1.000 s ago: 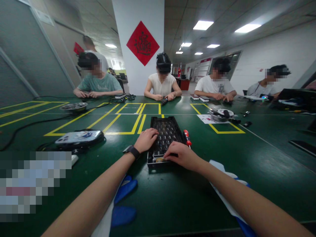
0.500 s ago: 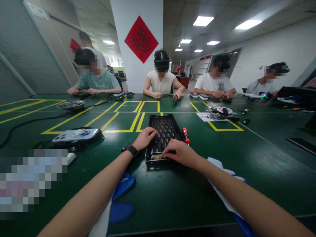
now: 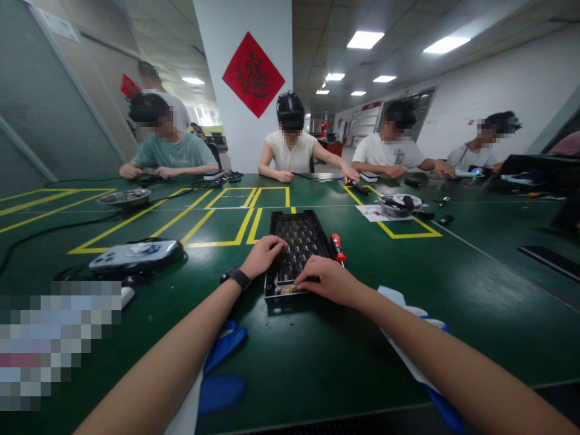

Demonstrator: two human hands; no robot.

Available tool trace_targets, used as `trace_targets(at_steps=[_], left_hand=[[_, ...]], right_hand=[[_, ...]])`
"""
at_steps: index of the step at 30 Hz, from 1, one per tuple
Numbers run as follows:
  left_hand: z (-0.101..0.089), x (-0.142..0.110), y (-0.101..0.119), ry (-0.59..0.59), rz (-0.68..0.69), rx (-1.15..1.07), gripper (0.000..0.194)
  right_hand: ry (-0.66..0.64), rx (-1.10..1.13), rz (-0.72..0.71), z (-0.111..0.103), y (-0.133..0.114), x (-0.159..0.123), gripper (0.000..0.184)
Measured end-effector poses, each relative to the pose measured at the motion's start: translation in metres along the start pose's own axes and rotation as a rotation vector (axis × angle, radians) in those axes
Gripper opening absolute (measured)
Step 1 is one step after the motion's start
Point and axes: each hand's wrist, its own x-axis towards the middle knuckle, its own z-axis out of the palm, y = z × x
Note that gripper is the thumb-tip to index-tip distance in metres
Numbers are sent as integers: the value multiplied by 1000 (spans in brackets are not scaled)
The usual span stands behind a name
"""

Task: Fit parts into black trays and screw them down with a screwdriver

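A black rectangular case [image 3: 296, 232] lies lengthwise in front of me, its open inside showing rows of small shiny pieces. My left hand [image 3: 263, 257] rests over its left side, thumb and fingers pinched together at the inner edge. At the near right corner my right hand [image 3: 328, 279] has its fingertips pinched beside a small yellowish part [image 3: 287, 290]. Whatever either pinch holds is too small or hidden to make out. Close to the case's right side lies a red-handled screwdriver [image 3: 337, 246], its tip partly behind my right hand.
Blue-and-white gloves [image 3: 222, 393] lie under my forearms. A phone-like device [image 3: 136, 254] with cables is to the left. Metal bowls [image 3: 399, 204] stand farther off, one on each side. Yellow tape [image 3: 212, 244] marks the green table [image 3: 290, 374]. Several people sit opposite.
My hands keep nearly the same pose on the case; the view shifts slightly. Opposite, a person's hand with a dark tool has moved right, and another person's arm now reaches out to the right.
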Motion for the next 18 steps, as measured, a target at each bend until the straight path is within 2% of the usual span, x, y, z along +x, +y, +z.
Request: trace_targets(at_steps=[13,18], left_hand=[[-1,0,-2,-2,12,7,28],[-1,0,-2,-2,29,-4,28]], right_hand=[[-34,-17,21,-2,-3,2,17],[-38,-5,-18,0,-2,4,16]])
